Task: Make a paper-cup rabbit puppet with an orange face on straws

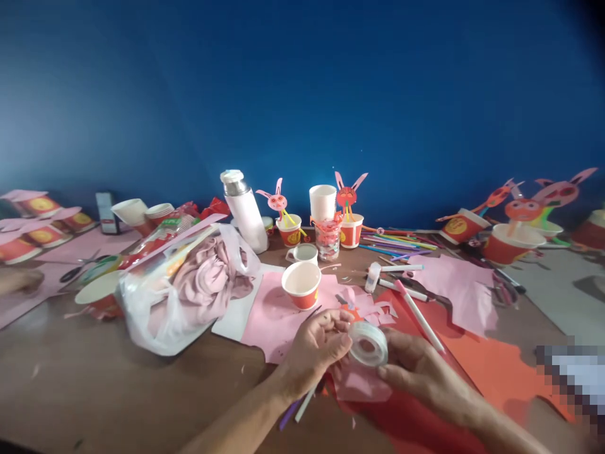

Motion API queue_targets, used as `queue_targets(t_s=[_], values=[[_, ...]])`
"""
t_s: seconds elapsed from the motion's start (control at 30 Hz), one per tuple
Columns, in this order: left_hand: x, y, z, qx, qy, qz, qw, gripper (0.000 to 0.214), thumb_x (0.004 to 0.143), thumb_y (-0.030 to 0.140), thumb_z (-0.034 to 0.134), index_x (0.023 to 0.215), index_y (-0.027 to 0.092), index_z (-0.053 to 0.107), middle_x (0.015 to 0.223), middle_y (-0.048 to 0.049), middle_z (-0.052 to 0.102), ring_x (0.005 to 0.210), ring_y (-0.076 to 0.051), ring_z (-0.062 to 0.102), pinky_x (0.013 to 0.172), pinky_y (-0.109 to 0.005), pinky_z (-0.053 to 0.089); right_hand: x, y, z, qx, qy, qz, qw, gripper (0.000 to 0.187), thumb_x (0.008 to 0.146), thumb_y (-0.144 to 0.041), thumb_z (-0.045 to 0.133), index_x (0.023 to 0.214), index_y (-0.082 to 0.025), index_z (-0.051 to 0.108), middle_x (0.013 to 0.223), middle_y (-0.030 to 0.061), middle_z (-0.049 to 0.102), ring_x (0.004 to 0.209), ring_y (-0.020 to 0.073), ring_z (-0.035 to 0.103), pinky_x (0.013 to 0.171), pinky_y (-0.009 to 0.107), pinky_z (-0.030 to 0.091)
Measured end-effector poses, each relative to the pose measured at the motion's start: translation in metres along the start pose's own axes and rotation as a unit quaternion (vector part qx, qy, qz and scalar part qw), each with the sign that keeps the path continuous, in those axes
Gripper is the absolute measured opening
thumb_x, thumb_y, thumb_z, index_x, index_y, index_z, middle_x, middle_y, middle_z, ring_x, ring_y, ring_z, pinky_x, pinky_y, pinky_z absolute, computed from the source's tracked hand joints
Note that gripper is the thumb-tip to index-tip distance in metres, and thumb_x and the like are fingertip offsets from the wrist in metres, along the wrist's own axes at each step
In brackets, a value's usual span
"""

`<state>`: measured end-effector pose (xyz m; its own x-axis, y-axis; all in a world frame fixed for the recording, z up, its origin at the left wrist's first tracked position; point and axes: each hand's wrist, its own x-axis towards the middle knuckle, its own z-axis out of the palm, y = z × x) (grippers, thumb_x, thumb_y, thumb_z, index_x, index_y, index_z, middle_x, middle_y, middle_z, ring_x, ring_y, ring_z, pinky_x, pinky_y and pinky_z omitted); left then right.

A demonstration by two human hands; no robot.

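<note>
A roll of clear tape is held upright over the table, ring facing me. My right hand grips its right edge, thumb below and fingers behind. My left hand is closed, with its fingers curled and its thumb at the roll's left edge; whether a loose end of tape lies between them is too small to see. Just beyond stands a red and white paper cup on a pink paper sheet. Pink paper scraps lie behind the roll. Purple and pale sticks show under my left wrist.
To the left lies a plastic bag with pink cloth. A white thermos and rabbit-faced cups stand at the back. Markers, coloured sticks and red paper lie to the right. Another person's hand shows far left.
</note>
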<state>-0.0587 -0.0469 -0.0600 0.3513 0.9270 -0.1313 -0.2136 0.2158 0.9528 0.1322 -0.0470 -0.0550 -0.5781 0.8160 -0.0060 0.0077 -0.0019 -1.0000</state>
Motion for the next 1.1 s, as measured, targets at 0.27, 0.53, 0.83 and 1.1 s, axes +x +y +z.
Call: queue_targets(t_s=[0.27,0.53,0.83,1.1], values=[[-0.002,-0.006,0.002,-0.135,-0.029,-0.013,0.99,0.038,0.062,0.034,0.073,0.087,0.011,0.056,0.06,-0.0005,0.059,0.045,-0.008,0.054,0.044,-0.019,0.045,-0.004,0.006,0.004,0.05,0.004,-0.022,0.999,0.025,0.08,-0.03,0.058,0.104,-0.022,0.059,0.1,0.0052,0.064,0.094,0.0204,0.058,0.082,0.033,0.045],[-0.009,0.002,0.007,0.095,0.052,0.125,0.986,0.022,0.071,0.03,0.065,0.082,0.015,0.054,0.067,0.0009,0.052,0.053,-0.007,0.046,0.05,-0.02,0.039,0.001,0.011,0.001,-0.103,0.208,-0.09,0.969,0.024,0.08,-0.037,0.056,0.099,-0.022,0.061,0.093,0.0052,0.064,0.084,0.0197,0.06,0.073,0.032,0.049],[-0.021,-0.006,0.014,0.486,0.109,0.384,0.778,0.016,0.077,0.013,0.056,0.092,0.017,0.052,0.082,-0.006,0.057,0.068,-0.014,0.051,0.061,-0.026,0.043,-0.006,0.002,0.015,-0.296,0.266,-0.234,0.887,0.019,0.081,-0.019,0.053,0.093,-0.025,0.067,0.081,0.0048,0.063,0.076,0.0184,0.059,0.064,0.031,0.05],[-0.02,-0.011,0.018,0.522,0.108,0.39,0.751,0.014,0.078,0.015,0.055,0.092,0.016,0.052,0.084,-0.01,0.06,0.078,-0.019,0.056,0.067,-0.032,0.046,-0.007,0.005,0.017,-0.393,0.279,-0.279,0.83,0.014,0.079,-0.015,0.056,0.088,-0.02,0.066,0.075,0.0045,0.062,0.071,0.0169,0.057,0.061,0.029,0.046]])
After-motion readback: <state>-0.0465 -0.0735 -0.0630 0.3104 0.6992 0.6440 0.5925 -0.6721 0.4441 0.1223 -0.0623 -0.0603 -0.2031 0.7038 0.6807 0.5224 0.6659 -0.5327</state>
